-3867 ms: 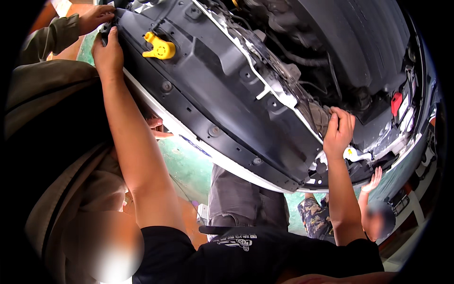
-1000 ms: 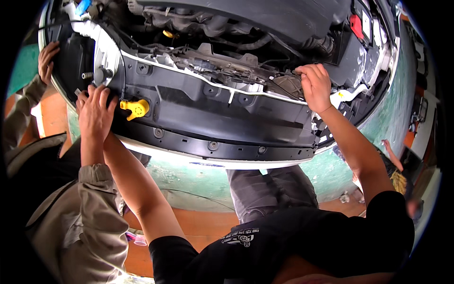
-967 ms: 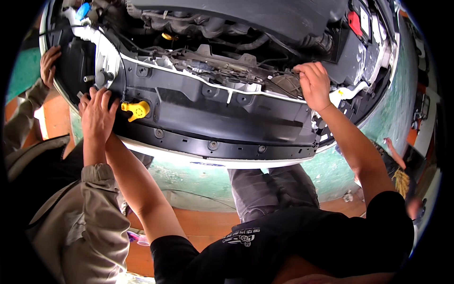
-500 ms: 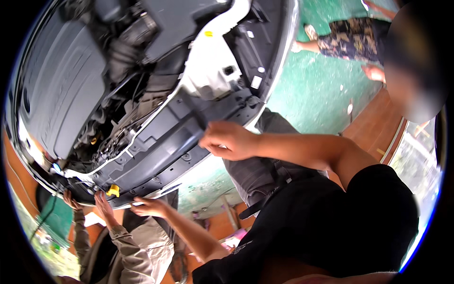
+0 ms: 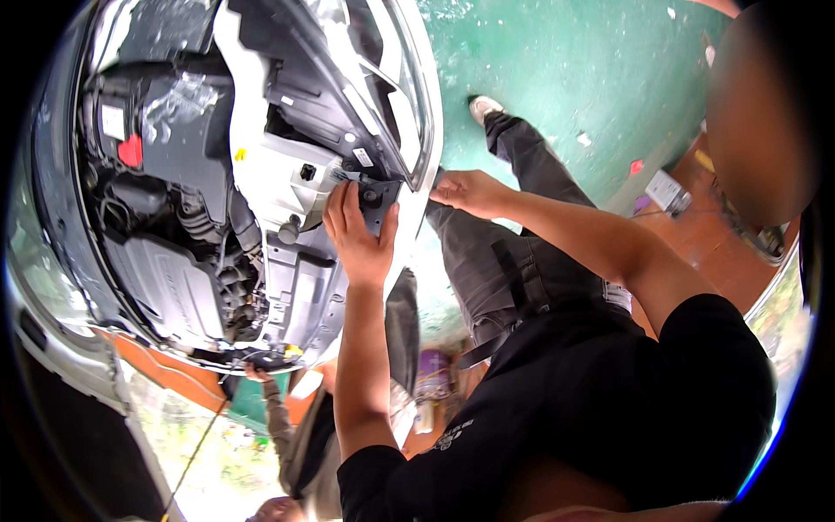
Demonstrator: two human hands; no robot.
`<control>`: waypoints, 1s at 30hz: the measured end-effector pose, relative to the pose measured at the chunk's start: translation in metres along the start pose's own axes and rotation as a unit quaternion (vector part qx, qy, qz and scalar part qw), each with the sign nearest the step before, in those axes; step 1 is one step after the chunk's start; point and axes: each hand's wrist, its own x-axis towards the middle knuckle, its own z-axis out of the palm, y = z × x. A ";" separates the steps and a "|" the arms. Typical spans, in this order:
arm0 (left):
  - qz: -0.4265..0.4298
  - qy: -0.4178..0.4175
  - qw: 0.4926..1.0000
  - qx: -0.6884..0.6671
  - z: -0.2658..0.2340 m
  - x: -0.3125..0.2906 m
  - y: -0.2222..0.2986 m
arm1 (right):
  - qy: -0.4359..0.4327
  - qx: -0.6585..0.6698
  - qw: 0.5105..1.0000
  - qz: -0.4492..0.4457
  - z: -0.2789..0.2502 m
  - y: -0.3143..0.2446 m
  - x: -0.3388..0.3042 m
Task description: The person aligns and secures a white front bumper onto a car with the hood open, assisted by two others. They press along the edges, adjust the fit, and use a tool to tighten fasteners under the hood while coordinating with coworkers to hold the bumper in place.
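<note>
My left hand (image 5: 358,237) lies on the dark plastic trim at the car's front corner, beside the headlight (image 5: 407,130). Its thumb stands apart from the fingers, which stretch toward the white body panel (image 5: 252,139). Just outside the white bumper edge (image 5: 417,213) is my right hand (image 5: 474,192), its fingers curled together; whether anything small is between them is hidden. Left of both hands spreads the open engine bay, with a grey engine cover (image 5: 165,283) and a black battery-side box carrying a red cap (image 5: 130,150).
A co-worker's hand (image 5: 257,372) touches the front edge farther along, near a yellow piece (image 5: 293,351). The raised hood (image 5: 70,418) fills the lower left. My legs (image 5: 496,270) stand close to the bumper on green floor (image 5: 557,70). A white box (image 5: 667,190) sits at right.
My view has shifted toward the headlight corner. My left hand has gone from the bumper's front edge to the trim; my right hand has moved off the trim to outside the bumper.
</note>
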 end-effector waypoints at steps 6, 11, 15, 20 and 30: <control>-0.005 -0.077 0.991 0.112 0.022 0.022 -0.003 | 0.031 0.061 0.996 -0.061 -0.007 -0.021 0.024; -0.001 -0.051 0.987 0.155 0.036 0.026 -0.002 | 0.019 0.030 0.996 -0.080 -0.010 -0.017 0.035; 0.001 -0.028 0.984 0.174 0.044 0.026 0.002 | 0.023 -0.041 0.995 -0.087 -0.011 -0.016 0.044; -0.017 -0.030 0.983 0.183 0.047 0.026 0.005 | 0.030 -0.001 0.994 -0.104 -0.006 -0.013 0.045; -0.032 -0.026 0.983 0.177 0.047 0.031 0.008 | 0.038 0.005 0.995 -0.093 -0.008 -0.020 0.039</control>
